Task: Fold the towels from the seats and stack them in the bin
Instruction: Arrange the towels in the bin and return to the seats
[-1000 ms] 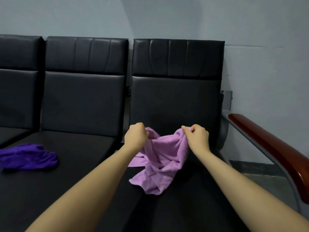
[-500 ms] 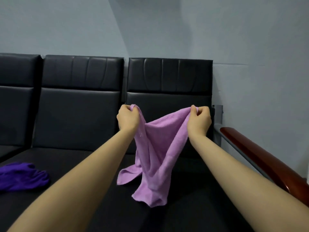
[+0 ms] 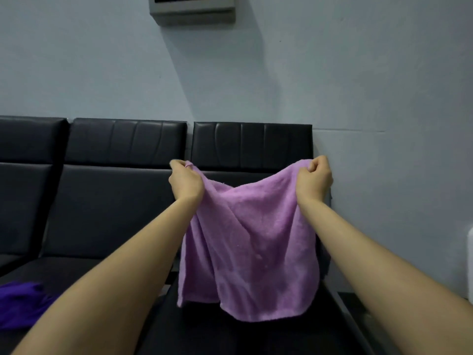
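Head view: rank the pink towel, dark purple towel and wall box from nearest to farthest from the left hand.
1. Pink towel: gripped by the left hand.
2. Wall box: high on the wall above.
3. Dark purple towel: on the seat, far lower left.

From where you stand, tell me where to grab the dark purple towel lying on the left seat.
Take the dark purple towel by an outer edge or corner, coming from above. It lies crumpled on the seat, so no corner shows clearly; part is cut off by the frame and the left forearm.
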Available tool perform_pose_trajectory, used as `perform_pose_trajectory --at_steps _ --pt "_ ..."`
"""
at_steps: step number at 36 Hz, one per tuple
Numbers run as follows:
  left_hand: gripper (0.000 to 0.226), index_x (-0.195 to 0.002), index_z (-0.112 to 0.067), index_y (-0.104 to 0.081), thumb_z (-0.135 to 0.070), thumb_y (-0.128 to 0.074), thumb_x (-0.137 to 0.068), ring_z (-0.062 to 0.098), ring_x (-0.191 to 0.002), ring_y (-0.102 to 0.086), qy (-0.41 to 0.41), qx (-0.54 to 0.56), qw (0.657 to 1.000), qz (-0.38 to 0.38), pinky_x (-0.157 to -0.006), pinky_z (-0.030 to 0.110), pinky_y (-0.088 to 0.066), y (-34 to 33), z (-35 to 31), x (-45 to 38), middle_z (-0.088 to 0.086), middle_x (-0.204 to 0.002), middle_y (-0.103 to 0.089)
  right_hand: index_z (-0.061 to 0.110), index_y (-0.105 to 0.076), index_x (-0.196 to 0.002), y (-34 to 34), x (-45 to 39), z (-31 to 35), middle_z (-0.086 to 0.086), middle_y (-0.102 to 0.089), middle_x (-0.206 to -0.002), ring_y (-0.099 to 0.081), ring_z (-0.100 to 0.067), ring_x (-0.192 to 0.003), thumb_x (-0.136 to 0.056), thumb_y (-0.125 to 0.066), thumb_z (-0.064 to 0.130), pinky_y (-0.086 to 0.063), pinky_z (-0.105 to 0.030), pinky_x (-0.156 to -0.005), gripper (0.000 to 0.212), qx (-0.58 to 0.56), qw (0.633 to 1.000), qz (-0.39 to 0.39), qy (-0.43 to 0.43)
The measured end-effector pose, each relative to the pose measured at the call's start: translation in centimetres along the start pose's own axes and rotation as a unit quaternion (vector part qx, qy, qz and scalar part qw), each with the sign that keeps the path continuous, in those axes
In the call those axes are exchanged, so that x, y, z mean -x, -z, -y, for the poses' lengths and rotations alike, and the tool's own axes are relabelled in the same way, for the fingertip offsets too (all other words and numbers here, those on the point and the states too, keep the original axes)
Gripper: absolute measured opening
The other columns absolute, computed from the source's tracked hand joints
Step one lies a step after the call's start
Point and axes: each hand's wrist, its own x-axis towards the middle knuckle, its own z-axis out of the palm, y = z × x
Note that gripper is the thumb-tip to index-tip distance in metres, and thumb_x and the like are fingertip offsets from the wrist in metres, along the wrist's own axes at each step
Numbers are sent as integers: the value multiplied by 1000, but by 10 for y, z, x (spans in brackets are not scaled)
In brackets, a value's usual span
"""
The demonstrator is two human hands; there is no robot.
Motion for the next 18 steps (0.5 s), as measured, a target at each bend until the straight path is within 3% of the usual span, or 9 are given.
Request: perform_pose_trajectory --at_steps 3,6,10,12,14,18 --pt "29 -119 -9 -47 1 -34 -94 25 -88 -52 -29 -49 998 28 -74 31 -40 1 5 4 11 -102 -56 13 -46 -81 7 4 -10 1 -46 -78 -42 -13 -68 -80 -31 -15 -32 -12 -52 32 -7 1000 14 -19" --pt "34 -113 -6 -64 3 -40 -91 26 -104 -58 -33 -98 992 77 -81 26 -43 -2 13 5 11 -117 -62 7 -61 -111 10 12 -20 0 -59 -103 -52 -10 -95 -83 -33 -14 -36 -9 -78 45 -6 999 39 -17" --pt "29 -105 -9 -67 2 -50 -83 26 -100 -57 -34 -114 980 162 -77 22 -43 -7 18 8 11 -105 -60 4 -65 -114 10 16 -30 -9 -65 -115 -56 -16 -107 -90 -40 -6 -34 -10 -80 36 -17 999 34 -38" --pt "38 -120 -5 -62 0 -51 -84 28 -112 -55 -21 -124 974 191 -90 29 -47 -11 20 6 11 -122 -58 4 -65 -114 10 15 -34 -10 -65 -116 -57 -19 -109 -95 -41 0 -35 -11 -81 31 -12 999 20 -39" --pt "43 -127 -5 -58 -1 -48 -86 31 -122 -48 -28 -164 965 204 -100 37 -45 -12 22 3 15 -132 -52 5 -64 -119 10 13 -37 -10 -63 -121 -55 -22 -116 -95 -37 -2 -35 -13 -87 36 -3 999 16 -39" --pt "41 -119 -3 -63 5 -39 -87 35 -122 -41 -107 -225 948 198 -96 36 -42 -14 24 3 18 -127 -55 13 -62 -124 8 9 -43 -8 -60 -128 -52 -25 -121 -89 -30 -11 -34 -22 -103 54 28 999 3 -33"
